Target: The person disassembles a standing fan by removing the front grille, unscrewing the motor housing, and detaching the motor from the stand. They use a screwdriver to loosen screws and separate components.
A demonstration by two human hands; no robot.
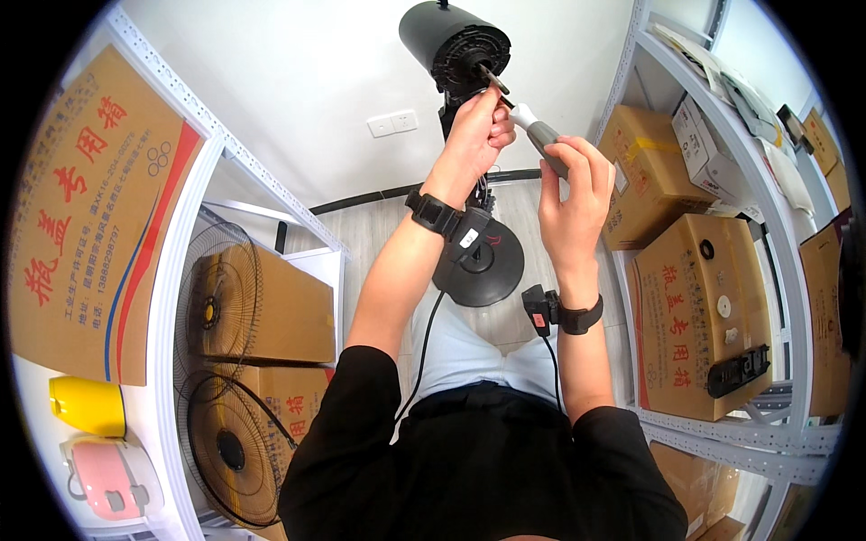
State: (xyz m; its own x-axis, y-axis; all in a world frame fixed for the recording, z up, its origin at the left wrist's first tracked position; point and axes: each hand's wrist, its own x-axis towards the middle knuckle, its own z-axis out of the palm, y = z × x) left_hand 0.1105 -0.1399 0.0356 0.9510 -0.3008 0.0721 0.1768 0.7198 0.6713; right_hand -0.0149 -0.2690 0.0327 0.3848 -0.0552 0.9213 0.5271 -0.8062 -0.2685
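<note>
A black fan motor housing (456, 45) stands at the top on a dark pole above a round black base (496, 270). A metal shaft (492, 77) sticks out of its open front. My right hand (577, 194) grips a screwdriver (545, 142) by its grey-and-white handle, fingers round the rear end. The blade points up-left toward the shaft. Close beneath the shaft, my left hand (476, 135) is closed, thumb and index fingertips together by the screwdriver's blade. What those fingers pinch is hidden. Both wrists wear black bands with small cabled devices.
Two wire fan guards (233, 449) lean against cardboard boxes (293, 307) on the left. Metal shelving (776, 162) on the right holds cartons; small round parts and a black plastic piece (738, 371) rest on one carton (695, 316). A wall socket (391, 123) is behind.
</note>
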